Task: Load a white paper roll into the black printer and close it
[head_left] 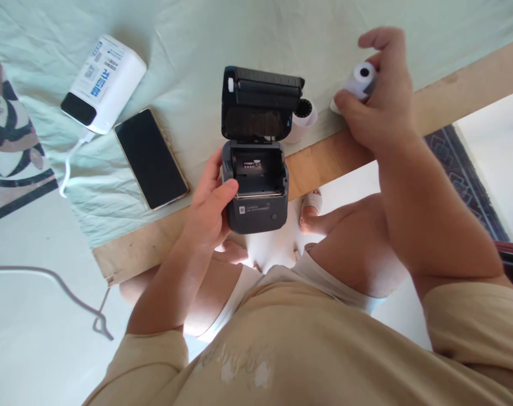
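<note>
My left hand (pixel 209 208) grips the left side of a small black label printer (pixel 256 211), thumb on its top edge. The printer's lid (pixel 256 115) stands swung up, and its paper bay (pixel 258 172) shows bare inside, with a small white sticker. Over at the table edge, my right hand (pixel 381 96) has its thumb and fingers around a small white paper roll (pixel 358 84), while the index finger sticks out above. Just right of the lid lies another white roll (pixel 298 129) with a black ribbed core, partly hidden by the lid.
A smartphone (pixel 151 158) with a dark screen lies left of the printer on the green tablecloth (pixel 184 39). Beyond it is a white power bank-like device (pixel 108 79) with a white cable (pixel 72 160) plugged in. The wooden table edge (pixel 324 163) runs before my lap.
</note>
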### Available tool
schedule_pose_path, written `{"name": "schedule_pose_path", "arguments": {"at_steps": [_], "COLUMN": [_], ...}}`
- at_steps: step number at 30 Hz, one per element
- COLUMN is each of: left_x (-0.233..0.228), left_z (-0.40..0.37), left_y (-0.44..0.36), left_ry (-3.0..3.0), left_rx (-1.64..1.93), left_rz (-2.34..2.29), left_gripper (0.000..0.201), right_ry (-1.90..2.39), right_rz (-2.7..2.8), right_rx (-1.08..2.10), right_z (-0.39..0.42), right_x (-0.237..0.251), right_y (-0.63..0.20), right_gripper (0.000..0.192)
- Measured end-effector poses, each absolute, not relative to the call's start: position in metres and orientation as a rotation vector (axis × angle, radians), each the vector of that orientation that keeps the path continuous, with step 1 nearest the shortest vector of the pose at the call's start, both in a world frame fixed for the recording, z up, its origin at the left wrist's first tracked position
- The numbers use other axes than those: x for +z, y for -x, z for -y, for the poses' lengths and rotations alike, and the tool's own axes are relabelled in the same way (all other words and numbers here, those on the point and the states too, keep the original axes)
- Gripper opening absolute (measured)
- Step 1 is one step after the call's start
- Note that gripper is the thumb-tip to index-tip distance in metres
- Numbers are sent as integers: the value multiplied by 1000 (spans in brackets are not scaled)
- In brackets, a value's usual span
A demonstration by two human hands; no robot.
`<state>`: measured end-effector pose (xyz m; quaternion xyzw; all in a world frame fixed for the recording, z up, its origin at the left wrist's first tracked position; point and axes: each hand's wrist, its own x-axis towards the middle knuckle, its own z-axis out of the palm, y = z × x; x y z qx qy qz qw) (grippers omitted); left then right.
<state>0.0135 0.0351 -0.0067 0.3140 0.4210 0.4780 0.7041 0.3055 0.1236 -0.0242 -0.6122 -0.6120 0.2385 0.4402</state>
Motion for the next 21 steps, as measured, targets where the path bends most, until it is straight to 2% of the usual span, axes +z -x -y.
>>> {"name": "schedule_pose_path", "arguments": {"at_steps": [3, 7, 10, 15, 17, 19, 21], "left_x": [-4, -3, -3, -6, -10, -13, -15], "left_z": [-35, -35, -35, -35, -35, -35, -35], "left_y": [-14, -14, -14, -12, -12, -12, -13], "left_ry": [-683, -674, -673, -687, -700, -719, -731], "left_rx": [1044, 1013, 1006, 1033, 1049, 1080, 1122], "left_rz": [-939, -961, -967, -938, -921, -921, -923], "left_gripper": [46, 53, 53, 48, 48, 45, 38], "right_ry": [1453, 1427, 1429, 1334, 1217, 1041, 892], "right_rz": [1302, 890, 790, 924, 1376, 1840, 2084], "right_rx": [739, 1037, 1121, 894, 704, 473, 326], "right_z": [-125, -143, -151, -110, -81, -58, -46], "right_x": [-23, -29, -26, 8, 25, 36, 38], "right_y": [-302, -307, -308, -274, -255, -240, -227], "right_gripper": [65, 39, 24, 48, 53, 48, 44]}}
